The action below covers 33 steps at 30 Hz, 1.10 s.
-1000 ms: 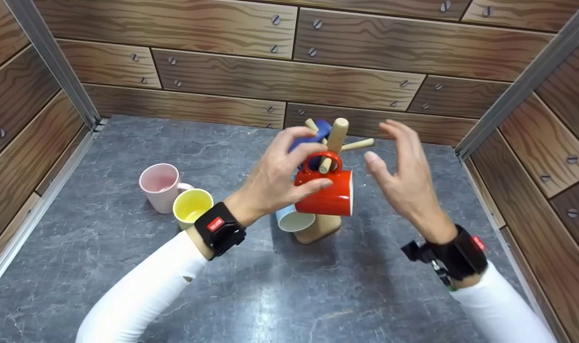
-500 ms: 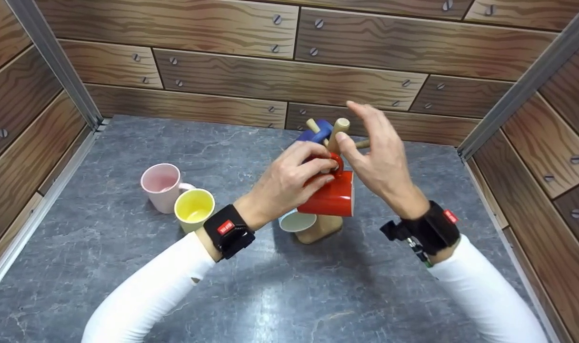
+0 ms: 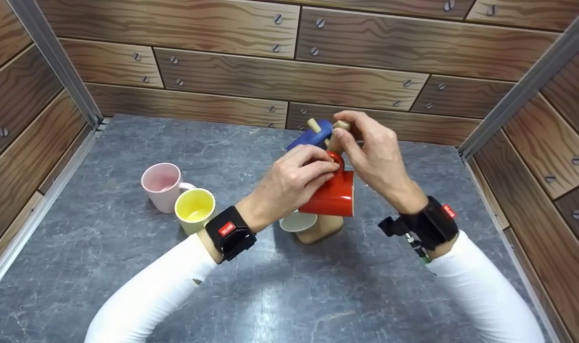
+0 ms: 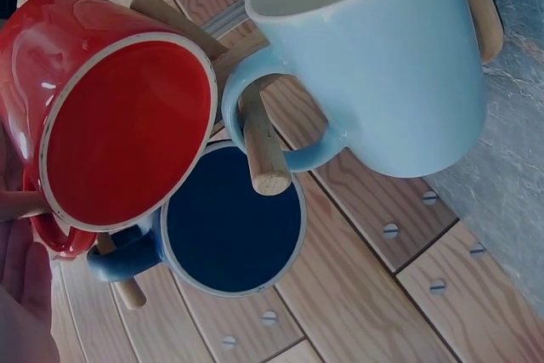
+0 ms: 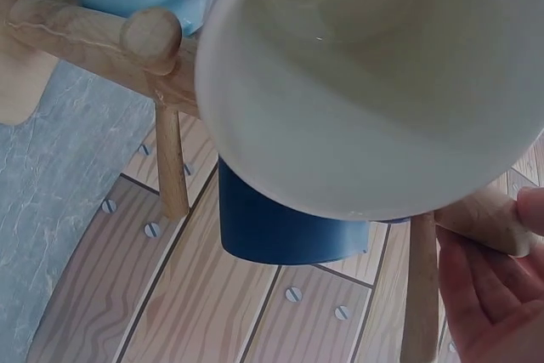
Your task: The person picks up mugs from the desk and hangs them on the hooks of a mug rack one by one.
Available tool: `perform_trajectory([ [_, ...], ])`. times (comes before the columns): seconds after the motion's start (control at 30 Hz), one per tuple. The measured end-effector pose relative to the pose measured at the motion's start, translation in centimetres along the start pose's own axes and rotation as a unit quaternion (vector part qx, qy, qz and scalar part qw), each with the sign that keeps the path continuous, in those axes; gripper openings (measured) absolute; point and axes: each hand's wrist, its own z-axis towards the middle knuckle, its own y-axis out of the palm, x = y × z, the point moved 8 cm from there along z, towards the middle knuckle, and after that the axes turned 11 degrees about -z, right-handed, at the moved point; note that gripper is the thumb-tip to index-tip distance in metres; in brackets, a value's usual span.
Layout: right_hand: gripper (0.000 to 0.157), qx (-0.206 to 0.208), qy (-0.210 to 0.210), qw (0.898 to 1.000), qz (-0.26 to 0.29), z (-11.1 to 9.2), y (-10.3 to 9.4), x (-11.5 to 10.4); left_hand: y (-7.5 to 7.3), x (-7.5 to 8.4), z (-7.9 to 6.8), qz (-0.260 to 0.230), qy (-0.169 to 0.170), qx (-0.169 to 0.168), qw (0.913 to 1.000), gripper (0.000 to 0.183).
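A red mug [image 3: 330,197] hangs sideways by its handle on a peg of a wooden mug tree [image 3: 322,230]. My left hand [image 3: 287,176] pinches the mug's handle, its fingertips close together over the peg. With thumb and fingers my right hand [image 3: 377,155] grips the top of the tree's post [image 5: 489,223]. The right wrist view looks into the red mug's white inside [image 5: 374,108]. Behind the left hand, a blue mug [image 3: 313,136] hangs on another peg. Lower on the tree hangs a light blue mug [image 4: 382,82], mostly hidden in the head view.
On the left of the grey marbled table [image 3: 251,295] stand a pink mug [image 3: 163,193] and a yellow mug [image 3: 194,209], both upright and close together. Wood-patterned panels [image 3: 213,71] enclose the back and sides. An uncovered peg [image 5: 170,159] shows in the right wrist view.
My left hand has moved right and taken hold of the red mug's handle. My right hand has come in from the right and closed around the post's top. The mugs stay in place.
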Motion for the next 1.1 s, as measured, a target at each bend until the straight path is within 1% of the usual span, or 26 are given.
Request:
perform_trajectory([
  [0.33, 0.027, 0.002, 0.001, 1.000, 0.014, 0.0, 0.4, 0.1, -0.2, 0.1, -0.2, 0.004, 0.008, 0.010, 0.9999, 0.014],
  [0.47, 0.025, 0.006, 0.003, 1.000, 0.024, 0.0, 0.3, 0.3, -0.4, 0.0, -0.2, 0.005, 0.009, 0.011, 0.9999, 0.014],
  [0.67, 0.024, 0.014, 0.017, 0.999, 0.043, 0.0, -0.1, 0.7, -1.0, -0.6, -0.3, 0.009, -0.003, 0.018, 0.9998, 0.014],
  [0.8, 0.026, 0.011, 0.021, 0.999, 0.037, 0.0, -0.2, 0.9, -1.1, -0.9, -0.3, 0.010, -0.003, 0.018, 0.9998, 0.015],
  [1.0, 0.028, 0.021, 0.045, 0.998, 0.027, -0.1, -0.5, 1.4, -1.8, -2.0, -0.4, 0.011, -0.023, 0.036, 0.9990, 0.017],
  [1.1, 0.030, 0.020, 0.052, 0.998, 0.022, 0.0, -0.6, 1.6, -2.1, -2.6, -0.3, 0.013, -0.026, 0.043, 0.9986, 0.016],
])
